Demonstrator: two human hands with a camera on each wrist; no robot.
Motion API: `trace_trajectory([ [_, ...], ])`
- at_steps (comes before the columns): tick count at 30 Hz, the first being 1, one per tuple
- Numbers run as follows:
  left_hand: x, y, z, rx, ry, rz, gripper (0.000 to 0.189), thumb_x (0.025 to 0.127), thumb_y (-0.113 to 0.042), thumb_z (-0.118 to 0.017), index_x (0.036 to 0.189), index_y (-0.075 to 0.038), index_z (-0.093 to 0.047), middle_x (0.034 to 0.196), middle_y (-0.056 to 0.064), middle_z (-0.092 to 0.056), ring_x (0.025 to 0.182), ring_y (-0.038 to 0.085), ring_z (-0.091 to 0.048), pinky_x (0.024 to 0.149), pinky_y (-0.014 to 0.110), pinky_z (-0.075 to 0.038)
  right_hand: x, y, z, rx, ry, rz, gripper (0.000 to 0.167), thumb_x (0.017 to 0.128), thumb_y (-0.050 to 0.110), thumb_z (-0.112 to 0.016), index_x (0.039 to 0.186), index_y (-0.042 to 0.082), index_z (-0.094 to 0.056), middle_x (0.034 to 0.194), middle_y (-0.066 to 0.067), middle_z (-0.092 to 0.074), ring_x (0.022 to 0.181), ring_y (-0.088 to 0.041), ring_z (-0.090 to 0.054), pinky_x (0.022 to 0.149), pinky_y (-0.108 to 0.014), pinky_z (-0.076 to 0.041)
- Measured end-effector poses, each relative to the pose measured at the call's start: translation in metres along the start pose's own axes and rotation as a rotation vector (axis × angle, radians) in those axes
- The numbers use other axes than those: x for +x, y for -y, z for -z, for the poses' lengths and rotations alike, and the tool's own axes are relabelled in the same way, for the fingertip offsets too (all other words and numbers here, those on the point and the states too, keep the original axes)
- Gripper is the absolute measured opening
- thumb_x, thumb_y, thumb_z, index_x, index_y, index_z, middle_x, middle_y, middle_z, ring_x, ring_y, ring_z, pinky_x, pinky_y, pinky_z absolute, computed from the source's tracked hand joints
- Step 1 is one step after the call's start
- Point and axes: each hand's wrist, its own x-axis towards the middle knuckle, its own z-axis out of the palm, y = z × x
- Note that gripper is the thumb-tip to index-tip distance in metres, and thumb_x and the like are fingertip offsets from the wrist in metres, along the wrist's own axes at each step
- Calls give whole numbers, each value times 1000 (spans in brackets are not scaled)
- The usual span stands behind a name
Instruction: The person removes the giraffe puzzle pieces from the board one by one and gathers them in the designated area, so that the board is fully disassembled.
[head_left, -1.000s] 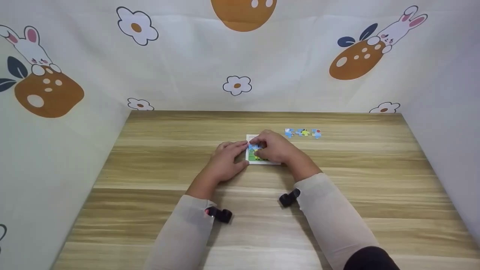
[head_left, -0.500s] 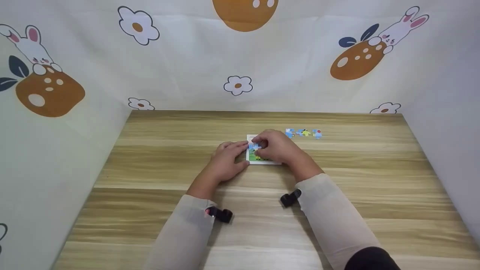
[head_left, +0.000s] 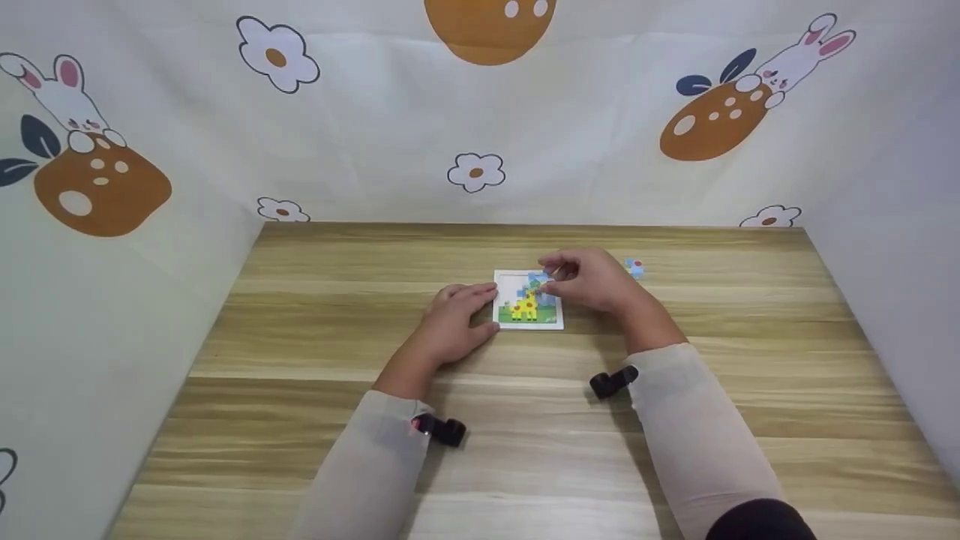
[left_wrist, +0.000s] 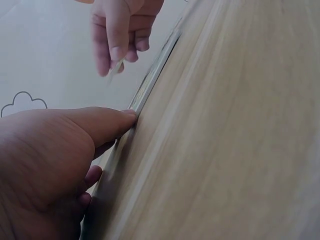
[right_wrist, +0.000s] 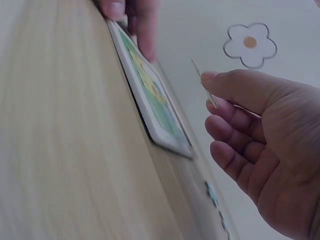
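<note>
A small white-framed jigsaw puzzle with a giraffe on green ground lies on the table. Its upper left shows bare white. My left hand rests at the frame's left side, fingers at the upper part and thumb tip at the lower corner. Just over the frame's upper right corner, my right hand pinches a thin puzzle piece between thumb and index finger. Seen edge-on in the right wrist view, the piece is held above the board, its other fingers loosely curled below.
To the right of my right hand lies a loose blue puzzle piece with a red spot. More loose pieces show beyond the frame in the right wrist view. A patterned cloth wall stands behind the wooden table.
My right hand has lifted a blue piece from the frame's upper left and carried it right, hiding some loose pieces. The frame's picture is now more exposed. My left hand has stayed put.
</note>
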Motion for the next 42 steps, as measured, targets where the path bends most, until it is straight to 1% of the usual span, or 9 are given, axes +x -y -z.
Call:
trace_trajectory([
  [6, 0, 1, -1, 10, -9, -7, 62, 104, -44, -68, 162, -29, -50, 172, -14, -41, 162, 28, -27, 132, 61, -22, -11, -20, 22, 11, -28, -61, 50, 94, 26, -82, 141, 13, -71, 128, -6, -75, 112, -24, -68, 94, -34, -57],
  [8, 0, 2, -1, 12, -10, -16, 62, 104, -43, -68, 162, -28, -50, 172, -14, -41, 162, 28, -28, 132, 62, -22, -15, -26, 28, 11, -31, -91, 50, 94, 28, -83, 141, 15, -71, 129, -5, -75, 111, -23, -67, 92, -30, -57],
  [14, -2, 3, -1, 6, -16, -37, 61, 104, -41, -67, 161, -26, -50, 172, -12, -42, 162, 31, -28, 131, 63, -22, -21, -43, 40, 31, -47, -112, 48, 93, 26, -85, 138, 15, -73, 124, -7, -75, 108, -23, -66, 84, -21, -55],
  [18, -2, 3, 0, 6, -14, -41, 61, 105, -42, -67, 162, -26, -50, 172, -11, -42, 162, 32, -28, 131, 63, -22, -21, -51, 41, 23, -54, -112, 44, 92, 24, -85, 134, 15, -75, 119, -8, -75, 104, -23, -64, 83, -22, -55],
  [21, -2, 2, 0, 7, -10, -38, 62, 105, -42, -67, 162, -26, -50, 172, -11, -41, 162, 31, -28, 131, 63, -22, -20, -56, 40, 11, -47, -109, 43, 91, 24, -87, 131, 15, -76, 118, -8, -75, 104, -23, -64, 85, -25, -55],
  [28, -1, 2, 0, 6, -2, -21, 62, 104, -43, -67, 162, -28, -49, 172, -13, -41, 162, 30, -27, 132, 61, -22, -17, -58, 36, -24, -40, -99, 39, 90, 25, -87, 126, 14, -77, 116, -8, -75, 105, -22, -65, 89, -30, -55],
  [36, 0, 2, -1, 16, 1, -12, 62, 105, -44, -67, 162, -30, -49, 172, -15, -40, 163, 28, -27, 132, 61, -21, -17, -57, 33, -26, -44, -100, 40, 90, 22, -88, 127, 11, -77, 117, -10, -76, 105, -22, -66, 87, -25, -54],
  [39, 0, 2, -1, 7, -4, -12, 62, 104, -43, -67, 162, -29, -49, 172, -14, -41, 162, 29, -27, 131, 62, -22, -17, -56, 34, -37, -37, -96, 40, 90, 21, -87, 127, 10, -76, 119, -10, -76, 107, -22, -67, 90, -27, -54],
  [42, -1, 1, -1, -6, -5, -10, 62, 104, -41, -68, 162, -28, -50, 172, -14, -41, 162, 29, -27, 131, 63, -23, -17, -55, 34, -53, -31, -95, 40, 90, 22, -87, 127, 11, -76, 120, -10, -76, 109, -24, -67, 95, -33, -54],
])
